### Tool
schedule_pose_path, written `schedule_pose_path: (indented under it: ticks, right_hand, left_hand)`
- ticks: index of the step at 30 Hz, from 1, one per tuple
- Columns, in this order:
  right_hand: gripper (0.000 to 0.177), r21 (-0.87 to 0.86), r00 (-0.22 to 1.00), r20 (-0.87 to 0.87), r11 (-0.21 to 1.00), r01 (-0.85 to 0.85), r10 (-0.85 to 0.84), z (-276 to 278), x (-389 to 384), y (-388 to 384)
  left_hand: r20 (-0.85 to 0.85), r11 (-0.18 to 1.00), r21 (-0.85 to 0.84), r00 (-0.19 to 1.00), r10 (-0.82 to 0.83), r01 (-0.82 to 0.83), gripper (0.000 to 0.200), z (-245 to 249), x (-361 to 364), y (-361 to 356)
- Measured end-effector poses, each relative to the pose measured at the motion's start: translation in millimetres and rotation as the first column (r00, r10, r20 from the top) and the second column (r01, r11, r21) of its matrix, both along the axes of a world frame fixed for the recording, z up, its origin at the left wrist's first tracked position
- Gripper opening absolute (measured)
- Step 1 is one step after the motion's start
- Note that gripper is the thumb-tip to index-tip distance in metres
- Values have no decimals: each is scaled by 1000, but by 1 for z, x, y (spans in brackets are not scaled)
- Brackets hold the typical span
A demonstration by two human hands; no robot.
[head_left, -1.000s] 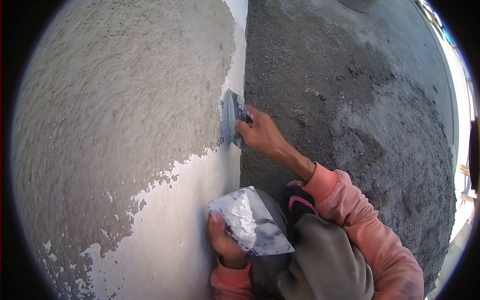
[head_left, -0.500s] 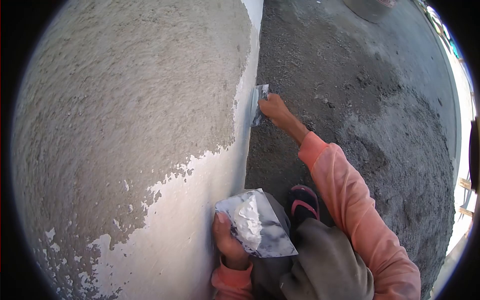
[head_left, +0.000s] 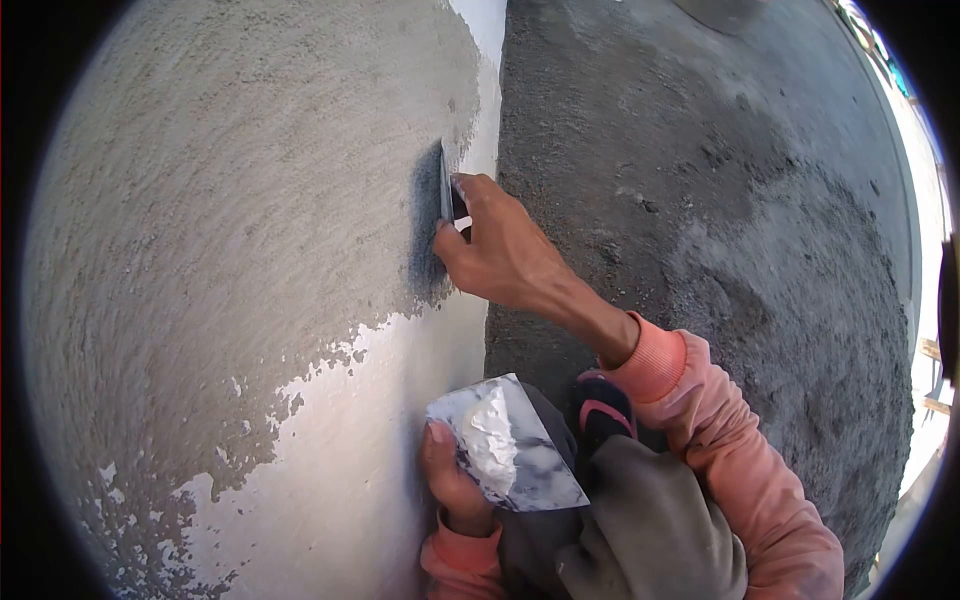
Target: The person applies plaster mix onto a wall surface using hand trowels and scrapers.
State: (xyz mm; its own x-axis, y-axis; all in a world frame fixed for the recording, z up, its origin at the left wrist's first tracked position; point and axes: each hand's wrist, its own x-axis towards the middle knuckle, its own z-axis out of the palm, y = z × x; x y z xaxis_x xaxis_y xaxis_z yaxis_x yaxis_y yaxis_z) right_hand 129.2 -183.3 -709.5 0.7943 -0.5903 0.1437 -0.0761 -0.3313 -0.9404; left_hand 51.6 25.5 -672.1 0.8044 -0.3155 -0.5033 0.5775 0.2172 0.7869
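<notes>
My left hand point(head_left: 457, 478) grips a flat marbled board point(head_left: 550, 470) by its left edge, low in front of my knees. A thick heap of white putty point(head_left: 490, 442) lies on that board. In my right hand point(head_left: 505, 245) is a putty knife point(head_left: 446, 185), its wide thin blade seen nearly edge-on at the wall. My thumb and fingers close around its grip. The wall point(head_left: 250, 200) is rough grey-beige, with a smooth white putty coat point(head_left: 350, 450) along its lower part. The coat's upper border is ragged.
Dark, gritty ground point(head_left: 620, 150) runs along the wall's foot on the right. Part of a round container point(head_left: 725, 12) shows at the top edge. My foot in a dark sandal with a pink strap point(head_left: 606, 412) rests beside the wall.
My right hand has moved left and up the wall with the putty knife, from the wall's foot onto the border of the white coat. My left hand and the board have hardly shifted.
</notes>
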Motion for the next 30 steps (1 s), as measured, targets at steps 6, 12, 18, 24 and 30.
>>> schedule_pose_path:
  ticks: [6, 12, 18, 24, 30]
  right_hand:
    - [36, 397, 986, -164, 916, 56, 10, 9, -41, -21]
    - [34, 364, 922, -384, 911, 195, -44, -170, -45, 2]
    - [36, 435, 943, -332, 885, 167, -15, -186, -28, 23]
    - [39, 336, 962, -268, 932, 137, -44, -177, -17, 36]
    - [40, 464, 975, -219, 884, 64, 45, -132, -33, 42]
  left_hand:
    - [24, 998, -48, 999, -45, 46, 52, -4, -1, 14]
    - [76, 993, -68, 993, -95, 100, 52, -4, -3, 22]
    - [62, 999, 34, 998, 0, -2, 50, 1, -5, 17]
    - [79, 999, -32, 997, -23, 26, 51, -2, -4, 22]
    - [91, 995, -71, 994, -67, 74, 51, -2, -4, 24]
